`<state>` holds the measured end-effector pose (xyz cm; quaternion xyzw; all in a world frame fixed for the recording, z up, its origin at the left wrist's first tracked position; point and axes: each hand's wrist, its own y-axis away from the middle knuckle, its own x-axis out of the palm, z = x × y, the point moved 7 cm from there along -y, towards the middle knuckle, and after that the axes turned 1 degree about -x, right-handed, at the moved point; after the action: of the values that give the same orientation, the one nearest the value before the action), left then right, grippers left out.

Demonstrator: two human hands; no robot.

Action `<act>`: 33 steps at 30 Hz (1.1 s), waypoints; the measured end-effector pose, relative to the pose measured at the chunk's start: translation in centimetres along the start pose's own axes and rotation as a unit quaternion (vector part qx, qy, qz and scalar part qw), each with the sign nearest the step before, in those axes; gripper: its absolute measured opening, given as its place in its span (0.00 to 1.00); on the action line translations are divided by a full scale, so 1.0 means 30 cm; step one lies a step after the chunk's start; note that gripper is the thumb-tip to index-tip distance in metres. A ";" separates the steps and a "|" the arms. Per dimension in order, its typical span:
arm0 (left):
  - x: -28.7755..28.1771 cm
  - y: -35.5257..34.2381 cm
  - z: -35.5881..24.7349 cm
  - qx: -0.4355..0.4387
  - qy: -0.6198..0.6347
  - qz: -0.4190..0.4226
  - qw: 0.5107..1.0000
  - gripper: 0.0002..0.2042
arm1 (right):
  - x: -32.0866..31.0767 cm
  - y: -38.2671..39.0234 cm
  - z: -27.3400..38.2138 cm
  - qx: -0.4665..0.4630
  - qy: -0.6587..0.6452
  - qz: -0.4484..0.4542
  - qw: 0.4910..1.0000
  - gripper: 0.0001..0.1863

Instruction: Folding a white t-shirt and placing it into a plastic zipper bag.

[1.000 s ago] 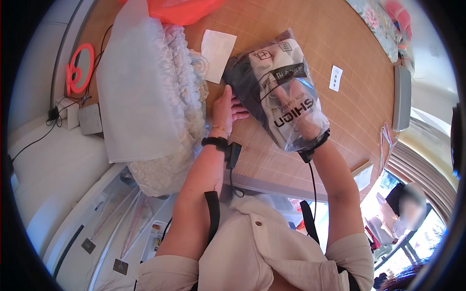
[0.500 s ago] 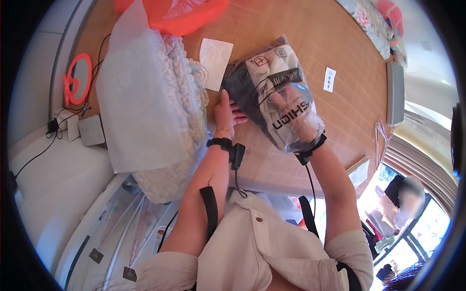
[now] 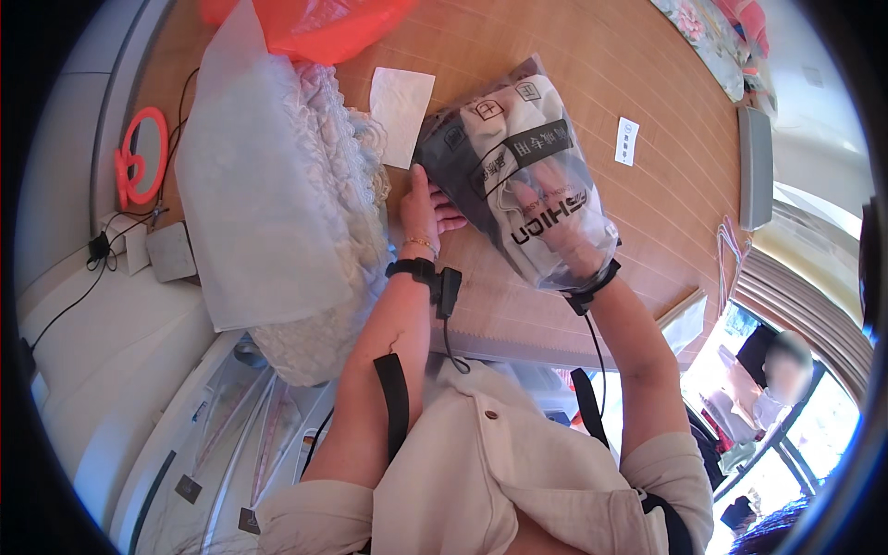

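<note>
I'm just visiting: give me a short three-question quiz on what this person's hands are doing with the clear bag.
1. True or false: the right hand is inside the clear plastic bag.
2. Where is the left hand? A) on the red ring B) at the bag's left edge C) on the white paper slip
3. Fill in: the bag holds folded black and ____ garments.

Key: 1 true; 2 B; 3 white.

The wooden table also carries lace fabric and the white paper slip.
</note>
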<state>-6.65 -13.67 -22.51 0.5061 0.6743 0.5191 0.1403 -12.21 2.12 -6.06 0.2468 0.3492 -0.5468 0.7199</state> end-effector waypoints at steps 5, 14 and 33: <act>-0.004 0.028 -0.009 0.000 -0.008 -0.060 0.998 0.40 | 0.087 -0.021 -0.036 -0.093 0.159 0.098 0.978 0.18; -0.001 0.010 -0.001 0.018 0.007 0.015 1.000 0.34 | 0.080 -0.082 -0.039 0.038 0.043 0.076 0.995 0.17; 0.198 0.283 -0.280 0.454 -0.390 -0.079 0.798 0.09 | 0.072 -0.084 -0.015 -0.005 0.063 0.072 0.995 0.17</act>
<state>-10.76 -13.87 -9.82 0.6161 0.7588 -0.1001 0.1862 -14.38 0.42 -7.95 0.3018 0.3775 -0.4753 0.7352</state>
